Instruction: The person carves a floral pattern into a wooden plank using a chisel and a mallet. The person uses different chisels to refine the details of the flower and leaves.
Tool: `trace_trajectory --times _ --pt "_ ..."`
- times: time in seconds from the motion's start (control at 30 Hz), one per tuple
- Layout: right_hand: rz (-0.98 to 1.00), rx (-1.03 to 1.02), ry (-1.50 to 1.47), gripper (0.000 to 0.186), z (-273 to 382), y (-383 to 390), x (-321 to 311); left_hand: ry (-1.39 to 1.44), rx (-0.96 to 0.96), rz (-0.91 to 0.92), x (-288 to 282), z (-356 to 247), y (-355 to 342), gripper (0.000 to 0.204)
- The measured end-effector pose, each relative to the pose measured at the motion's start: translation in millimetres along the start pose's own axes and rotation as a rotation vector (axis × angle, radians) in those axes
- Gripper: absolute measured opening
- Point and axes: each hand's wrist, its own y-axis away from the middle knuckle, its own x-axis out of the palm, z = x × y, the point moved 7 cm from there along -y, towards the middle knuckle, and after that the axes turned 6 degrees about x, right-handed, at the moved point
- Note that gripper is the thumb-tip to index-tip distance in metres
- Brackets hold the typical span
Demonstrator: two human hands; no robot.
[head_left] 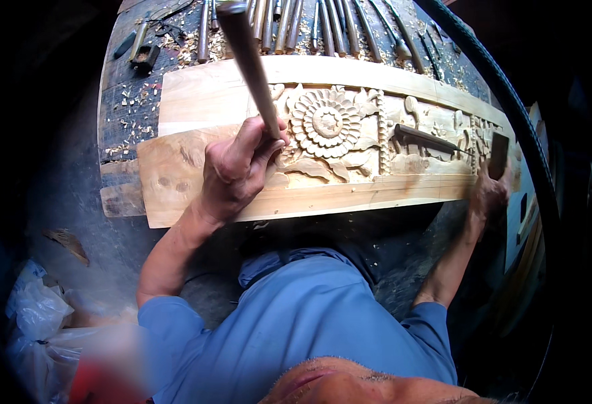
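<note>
Left hand (pixel 236 161) wrapped tight round the chisel (pixel 254 74), right hand (pixel 490 194) gripping a dark block (pixel 499 156); on the surface (pixel 122 87) lies the panel (pixel 296 211), flower (pixel 327 123) already carved, left end plain!

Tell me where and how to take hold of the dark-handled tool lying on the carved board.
Grip the dark-handled tool around the middle of its thick handle, probably from above: it lies lengthwise along the carved board, with raised carving around it. Best keep off its thin end, which points right, toward the right hand.
</note>
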Motion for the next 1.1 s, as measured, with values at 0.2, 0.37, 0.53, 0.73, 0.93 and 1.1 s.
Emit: trace_trajectory --times 0.2,0.37,0.53,0.73,0.93,1.1 --pt "-0.2 -0.314 -0.347 0.054 80 -32 -123 -0.099 0.134 -0.011 12 -5 0 0.02" --pt "-0.081 -0.763 -0.77 0.056 229 -11 -181 -0.118 0.161 0.004 5 -11 5 0.02" --pt "-0.068 -0.971 -0.852 0.059 277 -7 -225 -0.109 0.275 -0.006 10 -12 4 0.021" --pt "-0.036 -1.098 -0.836 0.063 295 6 -240 -0.305 0.359 0.025 8 -28 5 0.022" --pt "-0.032 -1.118 -1.027 0.067 274 -7 -215 -0.165 0.294 0.053 12 -16 10 0.019" --pt "-0.242 -0.989 -0.779 0.073 271 10 -232 -0.085 0.152 0.052 14 2 21 0.017"
